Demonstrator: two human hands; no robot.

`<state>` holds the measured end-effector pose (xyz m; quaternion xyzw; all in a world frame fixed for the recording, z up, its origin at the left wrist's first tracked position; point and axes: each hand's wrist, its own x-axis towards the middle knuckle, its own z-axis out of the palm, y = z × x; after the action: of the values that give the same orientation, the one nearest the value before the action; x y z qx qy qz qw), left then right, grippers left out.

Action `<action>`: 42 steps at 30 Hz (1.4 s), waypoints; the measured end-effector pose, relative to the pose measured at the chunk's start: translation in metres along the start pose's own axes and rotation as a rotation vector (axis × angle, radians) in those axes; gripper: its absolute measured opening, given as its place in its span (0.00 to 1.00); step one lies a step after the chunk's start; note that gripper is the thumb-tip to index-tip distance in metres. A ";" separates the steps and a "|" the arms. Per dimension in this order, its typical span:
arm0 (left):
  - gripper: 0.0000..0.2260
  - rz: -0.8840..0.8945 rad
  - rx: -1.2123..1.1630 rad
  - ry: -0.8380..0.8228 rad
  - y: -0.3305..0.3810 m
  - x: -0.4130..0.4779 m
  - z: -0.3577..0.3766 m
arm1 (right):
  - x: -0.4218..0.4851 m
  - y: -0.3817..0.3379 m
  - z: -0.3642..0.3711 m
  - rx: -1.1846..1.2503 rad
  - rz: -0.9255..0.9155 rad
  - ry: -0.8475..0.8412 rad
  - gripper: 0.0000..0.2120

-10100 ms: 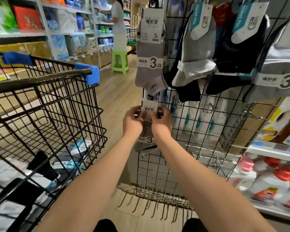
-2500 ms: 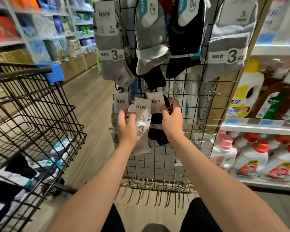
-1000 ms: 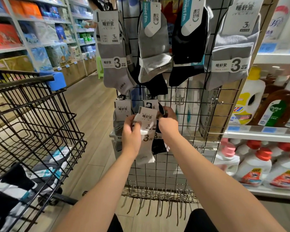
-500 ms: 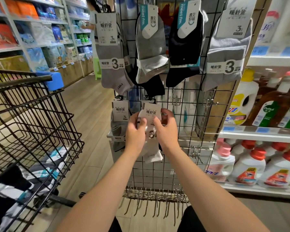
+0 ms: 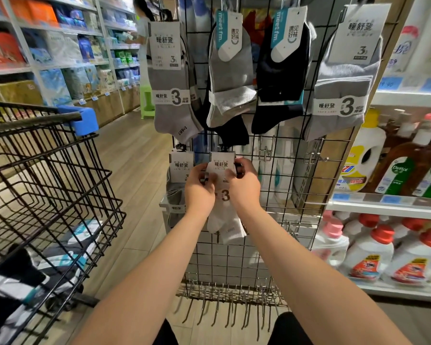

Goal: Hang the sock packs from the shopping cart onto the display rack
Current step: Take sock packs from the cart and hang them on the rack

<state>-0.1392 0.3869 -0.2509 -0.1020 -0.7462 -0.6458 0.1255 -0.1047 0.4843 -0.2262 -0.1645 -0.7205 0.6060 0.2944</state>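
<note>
A white sock pack (image 5: 225,217) with a "3" label hangs against the black wire display rack (image 5: 279,215) at mid height. My left hand (image 5: 199,188) and my right hand (image 5: 244,185) pinch its card header from either side, up at a hook. A grey sock pack (image 5: 178,180) hangs just left of it. Several grey and black packs (image 5: 232,70) fill the rack's top row. The black wire shopping cart (image 5: 55,185) stands at the left, with more sock packs (image 5: 67,255) lying in its bottom.
Bare metal hooks (image 5: 266,151) stick out of the rack to the right of my hands, and a row of hooks hangs along its bottom edge. Detergent bottles (image 5: 373,255) fill shelves at the right. A person (image 5: 141,41) stands at shelves down the aisle near a green stool.
Both hands have lifted the white pack's header up to the hook beside the grey pack. The black pack seen a second ago is now hidden behind it.
</note>
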 end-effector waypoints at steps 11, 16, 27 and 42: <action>0.22 -0.037 0.094 -0.087 -0.013 0.016 0.006 | -0.006 0.019 0.002 -0.004 0.082 0.062 0.07; 0.14 0.007 0.178 -0.072 -0.001 0.003 -0.005 | -0.008 0.020 0.002 -0.040 0.124 0.089 0.12; 0.10 -0.516 0.335 -0.269 0.113 -0.044 -0.086 | -0.062 -0.117 -0.030 -0.231 0.489 -0.275 0.08; 0.09 -0.771 0.498 0.020 0.323 -0.072 -0.297 | -0.138 -0.366 0.056 -0.340 0.550 -0.895 0.06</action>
<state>0.0467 0.1403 0.0697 0.2225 -0.8608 -0.4475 -0.0961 0.0111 0.2817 0.0929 -0.1183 -0.7934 0.5466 -0.2402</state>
